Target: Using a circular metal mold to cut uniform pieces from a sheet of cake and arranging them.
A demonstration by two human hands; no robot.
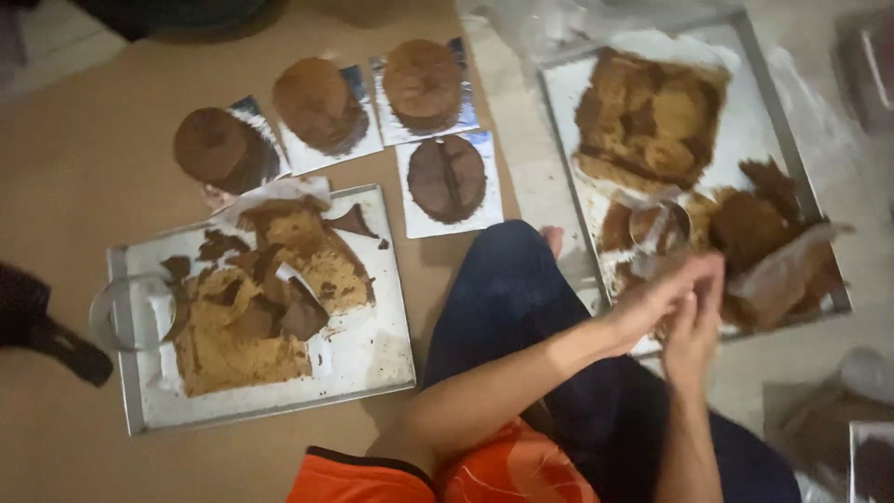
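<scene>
My left hand point(656, 298) and right hand point(694, 326) meet over the near edge of the right baking tray point(756, 93), fingers pressed together; blur hides whether they pinch anything. Brown cake scraps point(652, 116) cover that tray, with a ring cutter point(659, 224) just beyond my hands. The left tray point(372, 349) holds cut cake point(270, 298); four round cakes point(424, 84) sit beyond its far edge.

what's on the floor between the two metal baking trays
In the head view, between the left tray and the right tray lie a round brown cake on a white sheet and the person's blue-trousered leg.
</scene>
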